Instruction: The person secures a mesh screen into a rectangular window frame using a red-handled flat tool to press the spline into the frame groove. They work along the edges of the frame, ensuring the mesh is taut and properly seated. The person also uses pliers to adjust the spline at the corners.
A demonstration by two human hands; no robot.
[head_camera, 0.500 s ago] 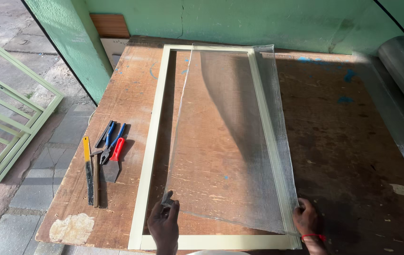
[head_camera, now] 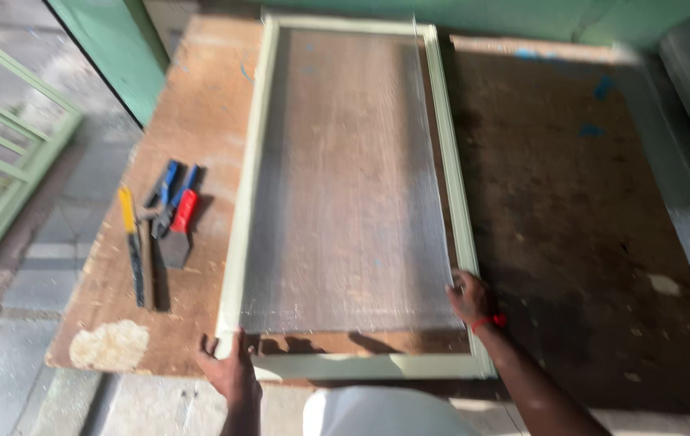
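Mesh sheet [head_camera: 345,186] now flat in frame [head_camera: 236,242] | left hand [head_camera: 232,371] shifted left

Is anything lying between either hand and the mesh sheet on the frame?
Nothing visible: the right hand rests on the translucent mesh sheet at the pale green wooden frame, the left hand at its corner.

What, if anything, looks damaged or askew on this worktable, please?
The mesh sheet stops short of the pale green frame's near rail, leaving bare board there. The wooden tabletop is stained, with a pale chipped patch at its near left corner. The left hand and right hand rest at the frame's near corners.
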